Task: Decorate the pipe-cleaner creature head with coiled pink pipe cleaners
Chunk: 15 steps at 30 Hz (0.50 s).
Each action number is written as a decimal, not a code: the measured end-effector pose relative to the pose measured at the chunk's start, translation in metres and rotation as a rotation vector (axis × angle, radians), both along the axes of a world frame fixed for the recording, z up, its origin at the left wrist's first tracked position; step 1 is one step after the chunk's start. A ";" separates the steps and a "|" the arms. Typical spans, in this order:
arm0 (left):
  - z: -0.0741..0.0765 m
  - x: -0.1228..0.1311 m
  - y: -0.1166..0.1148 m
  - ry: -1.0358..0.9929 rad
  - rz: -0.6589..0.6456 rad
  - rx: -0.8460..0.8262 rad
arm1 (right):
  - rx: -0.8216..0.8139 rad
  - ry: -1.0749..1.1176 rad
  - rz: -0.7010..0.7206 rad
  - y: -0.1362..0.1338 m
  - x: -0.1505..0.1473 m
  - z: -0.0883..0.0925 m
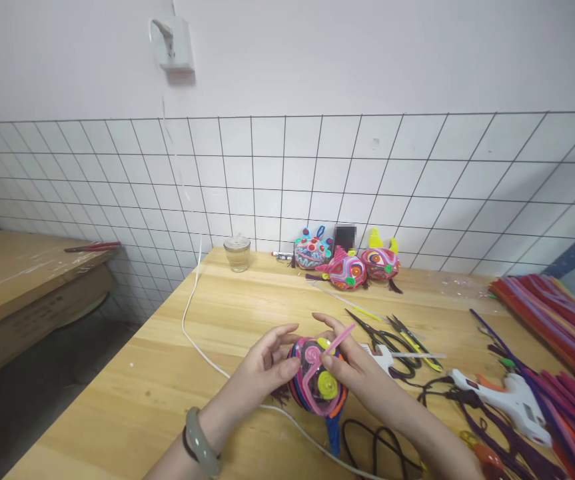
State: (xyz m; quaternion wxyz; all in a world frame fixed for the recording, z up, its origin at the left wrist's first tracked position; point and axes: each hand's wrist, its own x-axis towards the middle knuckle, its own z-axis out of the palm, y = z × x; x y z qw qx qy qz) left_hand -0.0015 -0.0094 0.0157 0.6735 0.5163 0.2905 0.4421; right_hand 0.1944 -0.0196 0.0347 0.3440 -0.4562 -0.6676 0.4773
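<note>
Currently, item by item.

- **Your left hand** (266, 365): the fingers curl onto the left side of the pipe-cleaner ball (316, 383), with thumb and fingertips pressed against it. A pale bangle (200, 443) sits on the wrist.
- **Your right hand** (353, 371): thumb and forefinger are pinched together on the pink pipe cleaner (341, 336). Its free end sticks up to the right, and the rest loops down over the ball's front.
- **The ball:** multicoloured, with a yellow spiral on its face, it sits between both hands near the front of the wooden worktop (157, 380). You cannot tell whether it rests on the wood or is lifted off it.
- **Just right of your hands:** black scissors (386, 340) and yellow-handled snips (416, 345). Farther right, a white glue gun (514, 400) lies on its side.
- **Right edge:** a bundle of red and purple pipe cleaners (557, 313).
- **Back of the worktop, against the wire grid** (267, 173): three finished figures (347, 269) stand in a row, with a glass jar (237, 253) to their left.
- **White cable** (194, 313): it runs down from the wall and across the worktop, passing below your left hand.
- **Far left:** a cardboard box (17, 280) with red-handled pliers (93, 247) on top.
</note>
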 end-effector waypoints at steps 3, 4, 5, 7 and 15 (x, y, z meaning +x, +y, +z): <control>-0.001 0.001 -0.002 0.003 -0.066 -0.040 | 0.002 0.001 0.000 0.000 0.001 0.000; -0.001 0.000 -0.002 0.005 -0.070 -0.043 | 0.002 0.001 -0.001 0.000 0.001 0.000; -0.002 0.000 -0.001 0.004 -0.078 -0.039 | -0.002 0.001 -0.005 0.000 0.001 0.000; -0.004 0.000 0.000 -0.018 -0.119 -0.020 | -0.019 0.004 -0.022 0.000 0.002 0.002; -0.005 -0.005 -0.001 0.012 0.025 0.243 | 0.008 -0.008 -0.082 0.002 0.005 0.008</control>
